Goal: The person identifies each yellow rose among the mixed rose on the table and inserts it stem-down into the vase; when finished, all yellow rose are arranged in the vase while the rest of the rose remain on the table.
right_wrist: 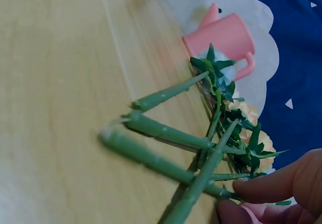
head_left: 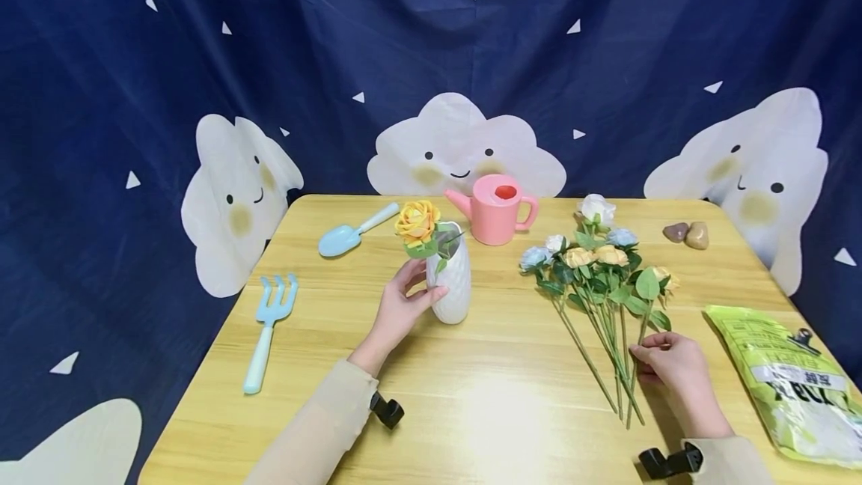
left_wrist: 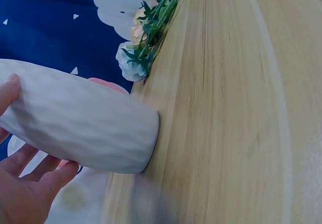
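Note:
My left hand (head_left: 399,307) grips a white textured vase (head_left: 454,289) from its left side, thumb in front. In the left wrist view the vase (left_wrist: 85,118) has its base at the tabletop. One yellow-orange rose (head_left: 417,221) stands in the vase, its bloom leaning left over the rim. To the right, a bunch of artificial roses (head_left: 595,257), white, blue and pale yellow, lies with stems towards me. My right hand (head_left: 676,365) pinches the rightmost stem (head_left: 634,384) between thumb and fingers. The right wrist view shows green stem ends (right_wrist: 146,156) crossing close to those fingertips.
A pink watering can (head_left: 494,215) stands behind the vase. At left lie a blue trowel (head_left: 343,240) and a blue hand fork (head_left: 268,328). Two stones (head_left: 697,236) sit at the back right. A green-and-white bag (head_left: 784,384) with a black clip lies at the right edge.

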Demonstrator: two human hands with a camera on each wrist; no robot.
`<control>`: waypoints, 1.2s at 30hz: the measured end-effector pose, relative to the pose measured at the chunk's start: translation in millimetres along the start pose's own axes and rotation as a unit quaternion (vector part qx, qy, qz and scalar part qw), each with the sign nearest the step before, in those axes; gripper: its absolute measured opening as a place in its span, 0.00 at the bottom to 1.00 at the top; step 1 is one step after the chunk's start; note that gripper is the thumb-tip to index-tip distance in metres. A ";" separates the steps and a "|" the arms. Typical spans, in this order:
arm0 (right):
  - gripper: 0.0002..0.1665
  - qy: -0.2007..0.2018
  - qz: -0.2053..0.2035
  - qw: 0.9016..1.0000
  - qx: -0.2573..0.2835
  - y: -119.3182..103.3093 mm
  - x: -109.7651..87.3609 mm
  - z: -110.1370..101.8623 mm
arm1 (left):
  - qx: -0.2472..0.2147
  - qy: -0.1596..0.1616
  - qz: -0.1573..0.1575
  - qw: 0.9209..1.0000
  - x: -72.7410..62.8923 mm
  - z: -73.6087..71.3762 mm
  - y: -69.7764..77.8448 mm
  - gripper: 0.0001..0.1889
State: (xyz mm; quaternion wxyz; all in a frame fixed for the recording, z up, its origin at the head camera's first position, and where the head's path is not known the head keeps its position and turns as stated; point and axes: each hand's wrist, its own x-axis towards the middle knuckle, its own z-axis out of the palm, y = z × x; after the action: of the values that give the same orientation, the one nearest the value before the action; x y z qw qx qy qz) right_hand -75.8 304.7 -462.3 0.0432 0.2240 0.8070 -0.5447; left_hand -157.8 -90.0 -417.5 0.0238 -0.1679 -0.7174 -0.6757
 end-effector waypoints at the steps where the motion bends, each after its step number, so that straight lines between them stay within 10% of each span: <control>1: 0.15 0.000 0.003 1.000 0.009 0.6 0.5 -0.4 | -0.002 0.000 0.000 1.000 0.1 0.1 -0.4 0.27; 24: 0.19 0.055 -0.095 0.993 0.046 -28.0 9.0 -38.2 | 0.007 0.002 -0.005 1.000 -0.5 0.2 -0.8 0.27; 36: 0.10 0.053 -0.206 0.959 0.187 -62.7 18.8 -25.1 | 0.005 0.002 -0.006 1.000 -0.7 0.2 0.2 0.27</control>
State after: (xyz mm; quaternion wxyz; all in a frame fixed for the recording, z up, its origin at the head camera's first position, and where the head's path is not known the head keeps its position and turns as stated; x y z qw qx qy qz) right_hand -113.9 314.0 -404.2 -0.1552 0.0856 0.7203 -0.6707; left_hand -157.1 -89.9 -417.5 0.0218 -0.1625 -0.7214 -0.6728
